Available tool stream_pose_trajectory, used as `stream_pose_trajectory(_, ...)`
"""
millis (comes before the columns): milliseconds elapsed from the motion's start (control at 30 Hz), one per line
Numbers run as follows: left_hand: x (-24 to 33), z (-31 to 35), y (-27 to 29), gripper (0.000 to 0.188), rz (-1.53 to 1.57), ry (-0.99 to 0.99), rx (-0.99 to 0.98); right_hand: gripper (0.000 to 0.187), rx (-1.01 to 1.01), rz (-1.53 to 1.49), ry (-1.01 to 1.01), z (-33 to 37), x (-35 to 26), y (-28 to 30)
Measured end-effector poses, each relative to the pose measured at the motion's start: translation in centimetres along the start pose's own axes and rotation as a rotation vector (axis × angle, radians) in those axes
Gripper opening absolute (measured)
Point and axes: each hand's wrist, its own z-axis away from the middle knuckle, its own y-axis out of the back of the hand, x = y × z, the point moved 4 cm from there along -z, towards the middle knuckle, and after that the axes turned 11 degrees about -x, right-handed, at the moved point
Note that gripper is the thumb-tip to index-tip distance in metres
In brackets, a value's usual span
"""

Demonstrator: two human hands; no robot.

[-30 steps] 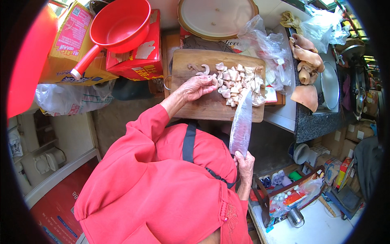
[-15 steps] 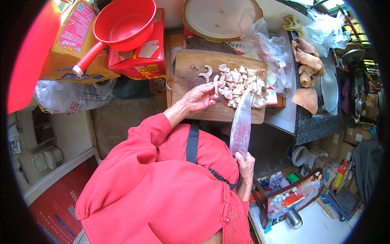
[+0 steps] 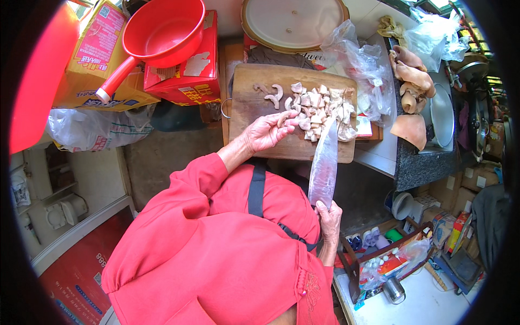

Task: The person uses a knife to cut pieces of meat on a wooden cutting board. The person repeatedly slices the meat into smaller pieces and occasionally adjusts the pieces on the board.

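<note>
A wooden cutting board [image 3: 252, 105] lies ahead of me with a heap of pale cut meat pieces [image 3: 325, 108] on its right half. My left hand [image 3: 268, 131] rests on the board, its fingertips touching the left edge of the heap. My right hand [image 3: 329, 219] is down near my body, closed on the handle of a broad cleaver [image 3: 324, 165]. The blade points up toward the board, and its tip reaches the near side of the heap. My red sleeves and dark apron strap fill the lower middle of the view.
A red handled basin [image 3: 162, 30] sits on a red box [image 3: 189, 78] and a yellow carton [image 3: 95, 62] at the back left. A round lid [image 3: 292, 21] and plastic bags [image 3: 360, 65] lie behind the board. Raw meat [image 3: 409, 76] and a metal plate [image 3: 443, 114] are on the dark counter at right.
My left hand has drawn slightly back toward me across the board, staying at the edge of the heap. The cleaver and right hand have barely moved.
</note>
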Motion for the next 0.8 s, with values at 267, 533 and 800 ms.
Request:
stream_pose_trajectory(267, 0.7, 0.0, 1.0, 0.025, -0.91, -0.002, 0.25, 0.022, -0.012, -0.018, -0.031, -0.1, 0.4, 0.2)
stream_pose_trajectory(533, 2.1, 1.4, 1.1, 0.041, -2.199, -0.366, 0.445, 0.018, -0.058, -0.063, -0.072, -0.7, 1.2, -0.5)
stream_pose_trajectory(800, 1.9, 7.1, 2.9, 0.013, -2.378, -0.659, 0.368, 0.021, -0.198, 0.046, -0.131, -1.5, 0.4, -0.8)
